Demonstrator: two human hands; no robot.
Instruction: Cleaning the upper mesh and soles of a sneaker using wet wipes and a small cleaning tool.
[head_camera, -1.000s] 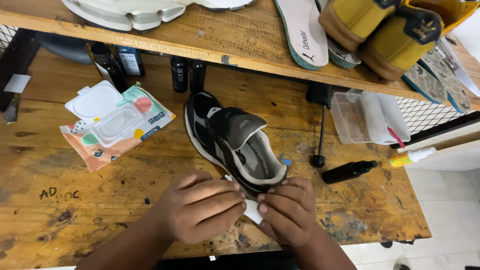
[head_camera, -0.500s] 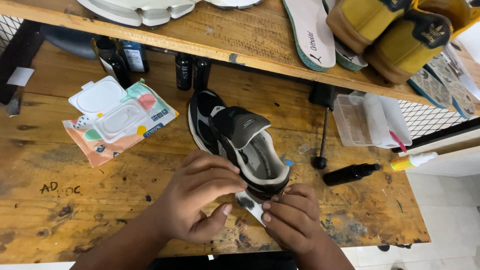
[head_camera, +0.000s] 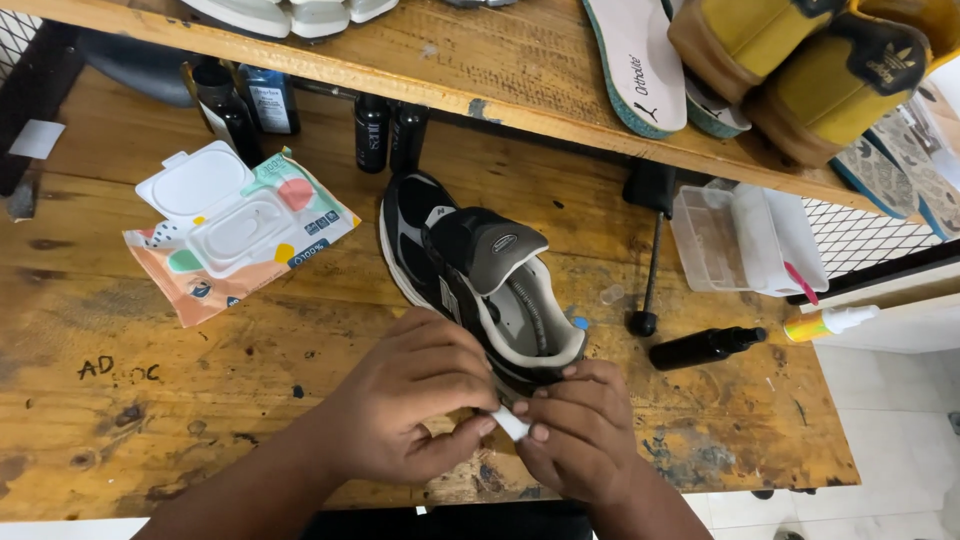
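A black and grey sneaker (head_camera: 470, 270) lies on the wooden workbench (head_camera: 150, 380), toe toward the back, laces out and tongue pulled up. My left hand (head_camera: 405, 400) and my right hand (head_camera: 575, 430) meet just in front of its heel. Both pinch a small white wipe (head_camera: 510, 424), folded into a narrow strip between the fingertips. The right hand's fingers touch the heel of the shoe.
An open pack of wet wipes (head_camera: 235, 225) lies at the left. Dark bottles (head_camera: 385, 135) stand under the shelf. A black spray bottle (head_camera: 705, 347), a clear plastic box (head_camera: 745, 240) and a yellow-white bottle (head_camera: 828, 322) are at the right. Yellow shoes (head_camera: 800, 60) and insoles (head_camera: 635, 60) sit on the shelf.
The wipe, spread out with a dark smudge showing half a second ago, is now folded small between both hands. My left hand has closed in over it.
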